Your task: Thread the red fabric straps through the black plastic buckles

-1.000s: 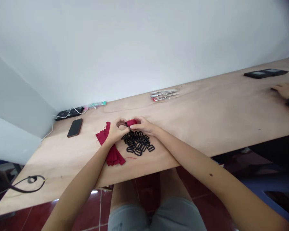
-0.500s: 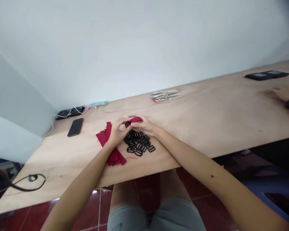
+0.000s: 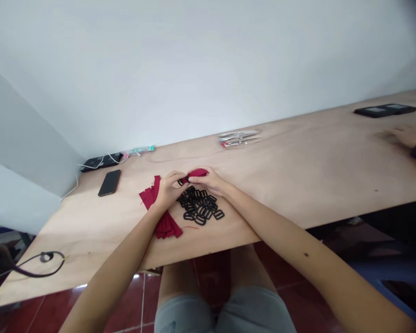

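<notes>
My left hand (image 3: 169,188) pinches a black strap buckle (image 3: 180,181) between thumb and fingers. Close against it, my right hand (image 3: 210,181) is closed on a red fabric strap (image 3: 198,173), whose end meets the buckle; whether it runs through the slot is hidden by my fingers. Just below both hands lies a pile of black slide buckles (image 3: 199,203). More red fabric straps (image 3: 168,225) are fanned out under my left wrist, some reaching out on its left side.
A phone (image 3: 109,183) and a black box with a white cable (image 3: 102,162) sit at the left. Packaged items (image 3: 238,138) lie near the wall. A black cable (image 3: 38,273) curls at the front left. Another person's hand (image 3: 411,135) rests at the far right near black devices (image 3: 384,110).
My hands stay together at nearly the same spot. The buckle has turned slightly and the red strap has shifted a little to the right in my right hand.
</notes>
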Available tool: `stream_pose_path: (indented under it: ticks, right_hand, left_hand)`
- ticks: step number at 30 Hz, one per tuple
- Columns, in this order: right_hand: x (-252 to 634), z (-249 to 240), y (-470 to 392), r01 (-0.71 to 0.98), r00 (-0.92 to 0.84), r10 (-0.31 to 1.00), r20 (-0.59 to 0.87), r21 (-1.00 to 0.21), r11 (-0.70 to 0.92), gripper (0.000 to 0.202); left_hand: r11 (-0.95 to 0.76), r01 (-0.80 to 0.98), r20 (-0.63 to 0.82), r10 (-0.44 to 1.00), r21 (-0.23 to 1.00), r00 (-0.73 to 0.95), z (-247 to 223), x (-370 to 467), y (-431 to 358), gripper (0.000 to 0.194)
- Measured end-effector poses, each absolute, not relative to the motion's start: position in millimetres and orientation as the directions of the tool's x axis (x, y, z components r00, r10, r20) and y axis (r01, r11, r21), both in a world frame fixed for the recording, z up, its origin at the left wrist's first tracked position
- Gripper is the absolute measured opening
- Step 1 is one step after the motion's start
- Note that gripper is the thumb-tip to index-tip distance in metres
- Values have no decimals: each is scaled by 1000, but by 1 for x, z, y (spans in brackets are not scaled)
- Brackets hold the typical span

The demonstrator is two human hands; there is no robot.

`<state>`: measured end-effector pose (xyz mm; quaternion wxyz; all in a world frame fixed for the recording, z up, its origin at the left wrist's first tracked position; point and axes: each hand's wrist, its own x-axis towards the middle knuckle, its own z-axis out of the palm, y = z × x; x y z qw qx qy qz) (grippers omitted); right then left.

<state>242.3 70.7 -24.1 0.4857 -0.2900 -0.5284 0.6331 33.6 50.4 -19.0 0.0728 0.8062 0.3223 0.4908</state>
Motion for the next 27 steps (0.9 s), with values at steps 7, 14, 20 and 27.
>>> stream_pose_path:
  ticks: [7,14,20,27]
  right_hand:
    - [240,-30,72,-227,-333,933,134,-972,59,40]
    - [249,-29,85,-319,-202,968,146,-945,76,40]
    - [257,-22,91,-466,-106,987,125,-883,62,41]
    - [267,-30,100,-268,23,984,174,-947,174,41]
  left_hand:
    - [-801,445,739,570,401,359,-20,32,53,19]
    - [-774,469,761,586,425,278,-17,25,59,12]
    - [-754,438,762,614,489,206,-10,26,59,11]
    - [-564,252,596,800,787,-69,-11,22,59,23]
